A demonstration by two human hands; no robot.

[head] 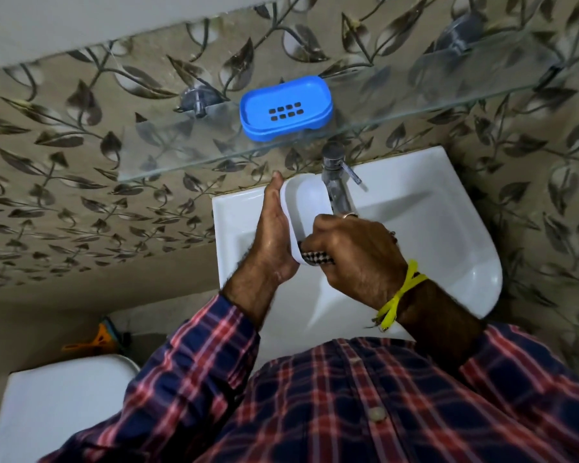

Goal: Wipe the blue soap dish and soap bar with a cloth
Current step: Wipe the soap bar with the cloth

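The blue soap dish (285, 107), a slotted tray with nothing in it, stands on the glass shelf (181, 162) above the basin. Over the basin my left hand (274, 228) holds a white oval tray (306, 202) upright by its left edge. My right hand (351, 255) is shut on a black-and-white checked cloth (316, 257) and presses it into the tray's lower end. No soap bar shows.
A chrome tap (336, 177) stands right behind the white tray, at the back of the white basin (432, 228). The shelf's metal brackets (196, 100) stick out of the leaf-patterned wall. A white toilet tank (61, 402) sits at lower left, with an orange item (97, 339) behind it.
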